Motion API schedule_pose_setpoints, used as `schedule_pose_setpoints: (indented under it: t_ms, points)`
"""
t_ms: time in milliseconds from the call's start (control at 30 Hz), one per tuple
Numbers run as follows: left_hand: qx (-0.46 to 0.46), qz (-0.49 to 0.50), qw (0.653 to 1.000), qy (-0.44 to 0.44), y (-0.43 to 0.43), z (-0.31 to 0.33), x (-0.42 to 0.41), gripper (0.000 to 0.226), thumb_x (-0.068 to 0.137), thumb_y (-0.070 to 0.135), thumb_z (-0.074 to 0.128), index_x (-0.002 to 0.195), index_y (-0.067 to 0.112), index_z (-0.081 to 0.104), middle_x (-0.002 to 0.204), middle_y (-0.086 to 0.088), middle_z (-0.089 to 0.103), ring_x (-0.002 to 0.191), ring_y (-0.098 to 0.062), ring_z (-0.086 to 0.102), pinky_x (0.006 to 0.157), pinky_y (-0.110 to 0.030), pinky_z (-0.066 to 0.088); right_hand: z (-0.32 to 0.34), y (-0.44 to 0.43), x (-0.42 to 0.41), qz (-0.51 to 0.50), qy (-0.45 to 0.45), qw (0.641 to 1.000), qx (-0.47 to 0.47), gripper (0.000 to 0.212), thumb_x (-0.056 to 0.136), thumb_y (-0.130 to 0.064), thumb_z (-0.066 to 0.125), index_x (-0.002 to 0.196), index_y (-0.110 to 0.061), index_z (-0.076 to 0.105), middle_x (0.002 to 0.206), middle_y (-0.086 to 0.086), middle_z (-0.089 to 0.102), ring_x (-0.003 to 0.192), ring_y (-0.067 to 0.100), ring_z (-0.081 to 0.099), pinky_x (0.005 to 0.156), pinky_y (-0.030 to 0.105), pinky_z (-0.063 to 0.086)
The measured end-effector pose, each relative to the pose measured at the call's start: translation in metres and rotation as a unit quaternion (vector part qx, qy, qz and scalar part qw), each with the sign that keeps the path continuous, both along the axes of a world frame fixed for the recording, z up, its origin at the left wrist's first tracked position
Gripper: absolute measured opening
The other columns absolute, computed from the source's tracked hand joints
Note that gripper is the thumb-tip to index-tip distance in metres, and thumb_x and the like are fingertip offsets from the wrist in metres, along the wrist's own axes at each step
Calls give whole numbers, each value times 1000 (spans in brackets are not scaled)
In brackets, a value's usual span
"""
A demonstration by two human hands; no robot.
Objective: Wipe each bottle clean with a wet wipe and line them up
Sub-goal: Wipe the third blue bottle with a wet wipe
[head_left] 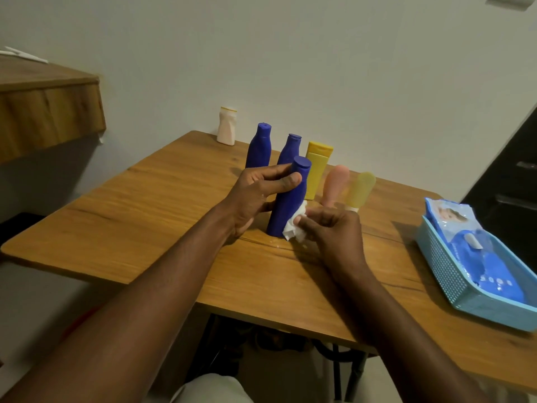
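Note:
My left hand (255, 196) grips a dark blue bottle (289, 205) near its neck; the bottle stands tilted on the wooden table (162, 205). My right hand (334, 237) pinches a crumpled white wet wipe (295, 226) against the bottle's lower side. Behind stand two more blue bottles (259, 146) (290, 148), a yellow tube (316, 170), a pink bottle (335, 184) and a pale yellow bottle (360, 189). A white bottle (227, 126) stands apart at the table's far edge by the wall.
A light blue basket (447, 274) at the right holds a blue pack of wet wipes (479, 251). A wooden shelf (46, 112) juts out at the upper left. A dark cabinet (511, 175) stands at the far right.

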State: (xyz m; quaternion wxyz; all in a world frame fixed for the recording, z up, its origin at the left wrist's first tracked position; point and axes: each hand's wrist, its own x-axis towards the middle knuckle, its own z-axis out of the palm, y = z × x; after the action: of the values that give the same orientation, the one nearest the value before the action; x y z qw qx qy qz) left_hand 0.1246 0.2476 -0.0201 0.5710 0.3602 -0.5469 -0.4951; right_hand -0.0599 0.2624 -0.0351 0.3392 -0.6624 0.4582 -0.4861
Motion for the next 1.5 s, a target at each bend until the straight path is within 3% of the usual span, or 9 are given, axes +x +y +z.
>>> schedule_pose_setpoints:
  t_ms: [100, 300, 433, 667, 933, 1133, 1233, 1367, 1500]
  points:
    - [-10, 9, 1000, -1, 1, 0, 0, 46, 92, 30, 73, 136, 18, 69, 125, 3, 75, 117, -17, 71, 92, -41, 58, 1, 2, 1, -20, 40, 999, -3, 3, 84, -16, 80, 86, -16, 79, 85, -4, 77, 80, 9, 73, 76, 48, 62]
    - [-19, 13, 1000, -2, -3, 0, 0, 40, 96, 20, 71, 136, 15, 68, 122, 3, 76, 115, -15, 72, 87, -33, 57, 30, 0, 10, -33, 19, 990, -133, 11, 88, -21, 78, 96, -14, 77, 87, -6, 76, 81, 12, 73, 73, 41, 63]
    - [-16, 15, 1000, 8, -3, 1, -1, 41, 94, 20, 74, 135, 15, 69, 121, 1, 77, 113, -18, 72, 88, -35, 57, 22, 2, 10, -17, 22, 993, -111, 11, 84, -19, 81, 92, -12, 76, 87, -3, 76, 82, 12, 73, 75, 40, 63]
    - [-25, 30, 999, 5, -4, 0, -2, 41, 93, 19, 76, 133, 16, 71, 120, 3, 77, 113, -15, 72, 90, -34, 60, -3, 11, 19, 13, 136, 988, -70, 9, 80, -18, 84, 79, -22, 76, 77, -11, 74, 76, 2, 70, 76, 37, 61]
    - [-72, 81, 993, -38, -5, 0, -3, 34, 90, 19, 80, 123, 15, 75, 113, -1, 75, 100, -4, 70, 76, -9, 53, 20, 11, 17, -43, 42, 987, -148, 13, 88, -17, 77, 101, -15, 76, 93, -8, 75, 86, 6, 71, 80, 30, 61]
    - [-79, 118, 989, -38, -6, -1, -6, 39, 83, 25, 87, 119, 16, 74, 107, -1, 72, 103, -26, 67, 84, -26, 59, -2, 11, 16, -11, 111, 991, -69, 8, 84, -21, 80, 87, -19, 73, 92, -8, 73, 88, 4, 69, 82, 38, 61]
    - [-90, 135, 985, -52, -9, -4, -8, 39, 83, 31, 87, 117, 19, 73, 106, 0, 72, 104, -31, 65, 86, -30, 59, -2, 12, 17, -25, 114, 990, -73, 9, 84, -21, 81, 85, -20, 73, 91, -9, 72, 87, 3, 69, 82, 34, 61]
    - [-111, 171, 976, -80, -9, -5, -9, 33, 87, 37, 82, 113, 19, 73, 101, 1, 72, 98, -27, 65, 86, -36, 58, 18, 10, 20, -52, 53, 983, -167, 10, 87, -19, 78, 95, -16, 73, 90, -9, 73, 86, 3, 68, 78, 21, 58]
    - [-144, 224, 959, -97, -9, -3, -7, 49, 83, 53, 80, 107, 11, 69, 94, 5, 69, 90, -18, 65, 84, -35, 58, 27, 5, 25, -66, 47, 974, -212, 13, 87, -15, 79, 98, -18, 71, 96, -8, 71, 90, 5, 67, 75, 16, 56]
